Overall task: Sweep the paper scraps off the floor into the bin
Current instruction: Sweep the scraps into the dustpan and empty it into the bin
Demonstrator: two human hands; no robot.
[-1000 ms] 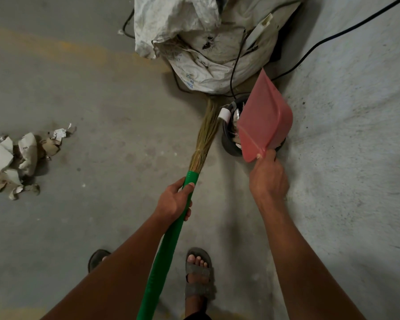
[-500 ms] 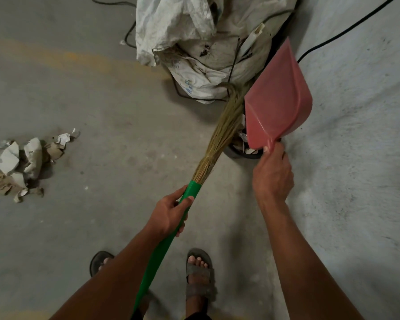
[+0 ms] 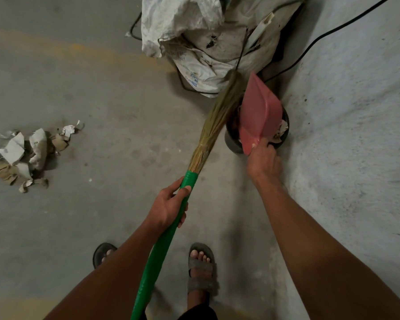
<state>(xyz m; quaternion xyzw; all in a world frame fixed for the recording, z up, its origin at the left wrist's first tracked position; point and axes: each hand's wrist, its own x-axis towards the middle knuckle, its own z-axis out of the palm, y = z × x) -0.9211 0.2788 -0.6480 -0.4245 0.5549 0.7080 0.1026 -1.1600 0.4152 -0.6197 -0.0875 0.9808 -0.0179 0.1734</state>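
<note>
My left hand (image 3: pixel 169 207) grips the green handle of a broom (image 3: pixel 162 245), whose straw bristles (image 3: pixel 217 121) reach up beside the bin. My right hand (image 3: pixel 263 161) holds a pink dustpan (image 3: pixel 260 116) by its handle, tilted steeply with its mouth down inside the small black bin (image 3: pixel 232 140). Crumpled paper shows in the bin to the right of the pan. A pile of torn paper scraps (image 3: pixel 26 155) lies on the concrete floor far to the left.
A large white woven sack (image 3: pixel 208 40) stands behind the bin, with black cables (image 3: pixel 321 36) trailing around it and to the right. My two sandalled feet (image 3: pixel 201 269) are at the bottom centre. The floor turns paler and rougher on the right.
The dustpan has swung from raised above the bin down into it, mouth downward. The broom bristles stay beside the bin.
</note>
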